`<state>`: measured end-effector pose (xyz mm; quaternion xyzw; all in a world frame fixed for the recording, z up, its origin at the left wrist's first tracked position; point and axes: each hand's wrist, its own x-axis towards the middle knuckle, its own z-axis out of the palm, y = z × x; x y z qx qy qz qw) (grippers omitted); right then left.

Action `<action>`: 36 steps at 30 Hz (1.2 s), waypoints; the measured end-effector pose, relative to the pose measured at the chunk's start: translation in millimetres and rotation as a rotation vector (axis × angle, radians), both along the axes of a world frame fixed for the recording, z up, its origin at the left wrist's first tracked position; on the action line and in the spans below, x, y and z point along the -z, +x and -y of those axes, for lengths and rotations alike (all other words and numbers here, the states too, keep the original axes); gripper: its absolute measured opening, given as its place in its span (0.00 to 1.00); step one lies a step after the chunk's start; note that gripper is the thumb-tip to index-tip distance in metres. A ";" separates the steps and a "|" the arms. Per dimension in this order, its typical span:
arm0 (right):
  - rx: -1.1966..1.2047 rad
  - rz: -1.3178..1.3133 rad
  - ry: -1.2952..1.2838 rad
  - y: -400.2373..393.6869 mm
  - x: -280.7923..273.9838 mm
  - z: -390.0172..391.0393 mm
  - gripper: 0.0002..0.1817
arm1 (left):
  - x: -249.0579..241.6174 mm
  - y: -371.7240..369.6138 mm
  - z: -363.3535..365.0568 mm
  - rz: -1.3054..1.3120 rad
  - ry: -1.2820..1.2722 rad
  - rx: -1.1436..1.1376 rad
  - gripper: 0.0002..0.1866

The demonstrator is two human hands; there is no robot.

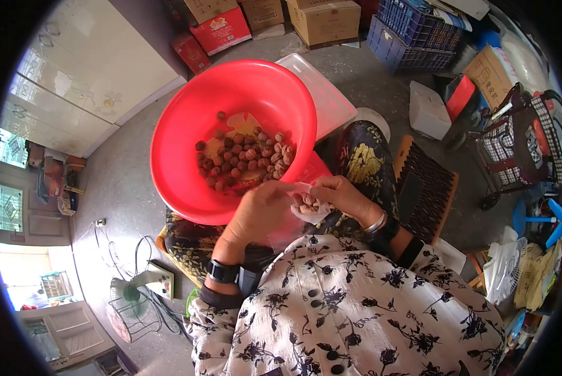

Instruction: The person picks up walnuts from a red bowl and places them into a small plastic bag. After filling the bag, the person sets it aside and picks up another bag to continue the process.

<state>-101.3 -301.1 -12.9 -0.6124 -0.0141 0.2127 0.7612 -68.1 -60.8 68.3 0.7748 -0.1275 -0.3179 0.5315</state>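
A clear plastic bag (312, 216) with several walnuts (307, 202) inside hangs between my two hands, over my lap. My right hand (346, 195) pinches the bag's rim from the right. On the other side, my left hand (259, 210) has its fingers closed at the bag's upper edge; it is slightly blurred and its fingertips are partly hidden. Just beyond stands a large red plastic basin (171, 147), tilted toward me, with many loose walnuts (246, 153) gathered at its bottom. My left wrist lies close to the basin's near rim.
Behind the basin is a pale plastic lid or tray (321, 94). Cardboard boxes (324, 24) and blue crates (409, 47) line the back. A wheeled checkered cart (512, 141) stands right, beyond a dark ridged mat (428, 188). A fan (127, 294) and cables lie left.
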 end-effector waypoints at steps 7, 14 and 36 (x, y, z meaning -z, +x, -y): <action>-0.013 0.115 0.027 0.4 1.3 -0.5 0.15 | 23.1 72.5 -61.2 0.187 0.061 -0.204 0.14; -0.050 0.115 0.057 -0.4 -7.3 -1.4 0.14 | 91.8 137.4 -108.0 0.161 0.422 0.166 0.30; -0.051 0.087 0.008 -1.6 4.3 -5.9 0.14 | 102.8 133.2 -86.8 0.089 0.732 0.346 0.38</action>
